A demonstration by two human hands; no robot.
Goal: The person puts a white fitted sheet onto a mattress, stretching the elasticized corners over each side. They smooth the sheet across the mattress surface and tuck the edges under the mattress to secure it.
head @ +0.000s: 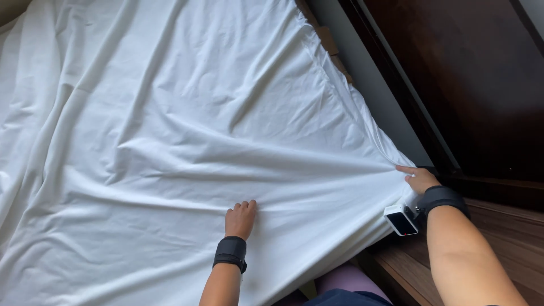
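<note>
**linen_larry:** Only the one head-cam view here, so going off that. The wide white cotton-looking bed sheet (187, 141) lay spread over the mattress, filling most of the picture, creased in long folds that all ran toward the near right corner. The person's left hand (240, 219) was flat on the cloth near the bottom edge, fingers closed together and pressing down, not pinching anything. The right hand (420, 179) was at the corner of the sheet, next to the dark wooden headboard panel (481, 85), fingers curled onto the edge of the fabric. It looked like a grip on the hem, though the fingertips were half hidden by cloth.

**foldedtwice:** How would that thing handle, you reckon?

**linen_larry:** Light and totally limp, I'd say. No stiffness at all, it just draped over the side. Smooth weave, so probably a bit slippery under a flat palm. Not fragile. The best hold seemed to be the hem or the corner, where the right hand was, since the middle only bunched up.

**foldedtwice:** Anything else around?

**linen_larry:** Black wrist bands on both arms, a small white device with a dark screen (401, 220) by the right wrist, and the brown wooden ledge (510, 238) under that arm.
</note>
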